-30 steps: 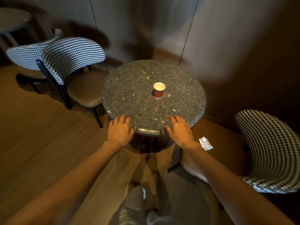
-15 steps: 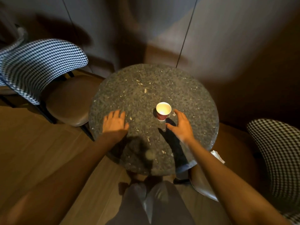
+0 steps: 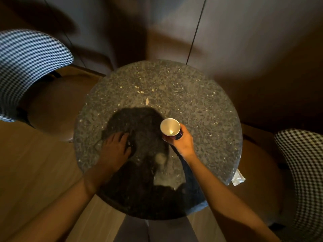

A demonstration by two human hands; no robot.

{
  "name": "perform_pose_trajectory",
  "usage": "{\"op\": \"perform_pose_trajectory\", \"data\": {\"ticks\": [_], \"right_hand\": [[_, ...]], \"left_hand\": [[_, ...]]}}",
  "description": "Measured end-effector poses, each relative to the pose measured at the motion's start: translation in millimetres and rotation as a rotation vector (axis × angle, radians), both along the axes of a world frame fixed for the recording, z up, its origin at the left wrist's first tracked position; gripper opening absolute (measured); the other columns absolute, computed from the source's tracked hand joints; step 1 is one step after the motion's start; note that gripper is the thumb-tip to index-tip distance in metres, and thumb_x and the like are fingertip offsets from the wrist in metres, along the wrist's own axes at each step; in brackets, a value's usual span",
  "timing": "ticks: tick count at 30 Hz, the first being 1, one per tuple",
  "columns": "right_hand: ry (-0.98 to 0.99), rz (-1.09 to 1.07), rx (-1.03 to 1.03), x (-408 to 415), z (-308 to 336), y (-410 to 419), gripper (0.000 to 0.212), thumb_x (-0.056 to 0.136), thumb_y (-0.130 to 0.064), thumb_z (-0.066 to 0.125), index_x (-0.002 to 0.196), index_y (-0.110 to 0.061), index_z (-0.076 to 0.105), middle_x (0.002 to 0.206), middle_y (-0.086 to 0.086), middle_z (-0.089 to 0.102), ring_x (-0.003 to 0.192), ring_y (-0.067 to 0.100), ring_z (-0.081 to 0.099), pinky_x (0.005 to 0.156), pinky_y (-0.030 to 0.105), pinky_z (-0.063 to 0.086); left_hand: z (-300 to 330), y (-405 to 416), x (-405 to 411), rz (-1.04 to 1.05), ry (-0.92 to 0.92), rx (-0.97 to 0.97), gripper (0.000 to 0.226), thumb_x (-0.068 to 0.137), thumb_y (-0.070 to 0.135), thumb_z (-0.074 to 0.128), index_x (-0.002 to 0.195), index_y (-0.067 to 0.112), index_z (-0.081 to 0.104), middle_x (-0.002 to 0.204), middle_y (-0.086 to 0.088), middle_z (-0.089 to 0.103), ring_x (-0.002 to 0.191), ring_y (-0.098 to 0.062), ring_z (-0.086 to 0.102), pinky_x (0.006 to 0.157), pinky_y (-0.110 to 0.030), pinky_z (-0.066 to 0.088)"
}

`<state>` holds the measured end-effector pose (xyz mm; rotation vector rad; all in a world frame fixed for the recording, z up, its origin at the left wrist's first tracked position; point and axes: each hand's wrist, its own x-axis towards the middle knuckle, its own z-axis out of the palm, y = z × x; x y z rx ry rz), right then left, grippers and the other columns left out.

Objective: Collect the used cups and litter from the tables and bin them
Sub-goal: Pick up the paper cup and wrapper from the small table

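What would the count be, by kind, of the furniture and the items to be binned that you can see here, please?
Paper cups: 1, the cup, gripped by the right hand
Litter: 1, white wrapper on the right chair's seat
Round tables: 1, stone-topped table; the left hand rests on it
Houndstooth chairs: 2, left chair, right chair
Total: 5

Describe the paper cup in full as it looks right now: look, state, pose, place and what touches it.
The paper cup is small, with a pale inside and a dark reddish outer wall that barely shows below the round rim. It stands roughly upright, mouth towards the camera, and a bright glint lies low inside; no drink can be made out. The right hand grips its wall from the near side, fingers curled round it, over the speckled round table. Whether its base touches the top cannot be told.
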<state>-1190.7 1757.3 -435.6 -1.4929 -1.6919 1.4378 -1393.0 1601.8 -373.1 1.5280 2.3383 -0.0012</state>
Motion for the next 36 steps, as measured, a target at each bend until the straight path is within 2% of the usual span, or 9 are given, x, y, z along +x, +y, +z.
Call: {"op": "perform_pose_trajectory", "data": {"ticks": [3,7,11,13,15,24,28,32,36], "right_hand": [[0.052,-0.008,0.002,-5.7,1.7,4.7,0.066,0.057,-0.021,0.090,0.106,-0.048,0.055,0.111,-0.013,0.065,0.104,0.007,0.061,0.095,0.043,0.052],[0.124,-0.060,0.044,1.5,15.0,3.9,0.064,0.058,-0.021,0.088,0.109,-0.041,0.055,0.112,-0.005,0.066,0.105,0.014,0.064,0.091,0.044,0.054],[0.068,-0.168,0.139,43.0,33.2,-1.5,0.062,0.055,-0.036,0.086,0.105,-0.051,0.053,0.104,-0.023,0.063,0.099,0.002,0.063,0.085,0.023,0.053],[0.031,-0.224,0.159,76.6,36.3,-6.6,0.067,0.058,-0.030,0.087,0.111,-0.048,0.050,0.105,-0.028,0.057,0.102,0.002,0.058,0.082,0.008,0.045],[-0.004,-0.268,0.175,113.5,36.8,-15.3,0.071,0.063,-0.024,0.087,0.121,-0.038,0.048,0.109,-0.027,0.055,0.105,0.001,0.054,0.078,0.002,0.041],[-0.094,-0.510,0.177,259.3,24.9,-59.0,0.075,0.064,-0.024,0.088,0.128,-0.018,0.050,0.121,-0.002,0.061,0.104,0.011,0.059,0.073,0.003,0.046],[-0.134,-0.576,0.142,318.8,19.3,-58.6,0.078,0.065,-0.033,0.087,0.131,-0.020,0.047,0.127,0.000,0.060,0.109,0.011,0.058,0.078,0.005,0.042],[-0.174,-0.611,0.107,382.3,5.7,-42.7,0.080,0.063,-0.036,0.087,0.130,-0.022,0.046,0.124,-0.003,0.060,0.102,0.004,0.055,0.071,0.001,0.040],[-0.236,-0.596,0.074,442.5,-13.9,-25.0,0.081,0.060,-0.039,0.087,0.129,-0.021,0.048,0.123,0.001,0.063,0.101,0.007,0.058,0.082,0.019,0.048]], "left_hand": [[-5.8,12.4,1.7,-0.019,-0.021,0.000,0.059,0.093,0.033,0.051,0.145,0.011,0.033,0.146,-0.014,0.037,0.134,-0.031,0.034,0.112,-0.041,0.028],[-7.0,27.3,9.0,-0.070,-0.026,0.030,0.059,0.092,0.035,0.051,0.144,0.012,0.034,0.146,-0.014,0.037,0.134,-0.030,0.035,0.112,-0.043,0.029],[-6.3,52.8,32.9,-0.166,-0.045,0.065,0.060,0.093,0.037,0.049,0.145,0.014,0.032,0.148,-0.014,0.034,0.136,-0.029,0.031,0.115,-0.038,0.024],[-7.3,67.6,54.8,-0.236,-0.047,0.064,0.060,0.094,0.039,0.046,0.145,0.013,0.031,0.150,-0.015,0.032,0.136,-0.030,0.030,0.114,-0.038,0.023],[-8.7,78.9,80.6,-0.301,-0.038,0.072,0.059,0.095,0.039,0.045,0.145,0.011,0.032,0.150,-0.015,0.033,0.136,-0.030,0.032,0.114,-0.038,0.023],[-13.2,97.5,208.3,-0.595,-0.118,0.182,0.048,0.086,0.030,0.061,0.125,0.003,0.056,0.122,-0.018,0.059,0.113,-0.036,0.055,0.096,-0.044,0.045],[-16.3,115.8,277.2,-0.677,-0.141,0.244,0.047,0.087,0.029,0.061,0.128,0.006,0.054,0.124,-0.015,0.059,0.114,-0.033,0.056,0.096,-0.043,0.045],[-26.5,138.4,353.3,-0.730,-0.145,0.223,0.047,0.090,0.029,0.054,0.132,0.008,0.050,0.130,-0.013,0.054,0.117,-0.032,0.052,0.097,-0.042,0.044],[-47.0,167.9,417.0,-0.719,-0.146,0.197,0.046,0.086,0.023,0.059,0.128,0.003,0.054,0.128,-0.018,0.055,0.115,-0.036,0.052,0.096,-0.044,0.043]]}}
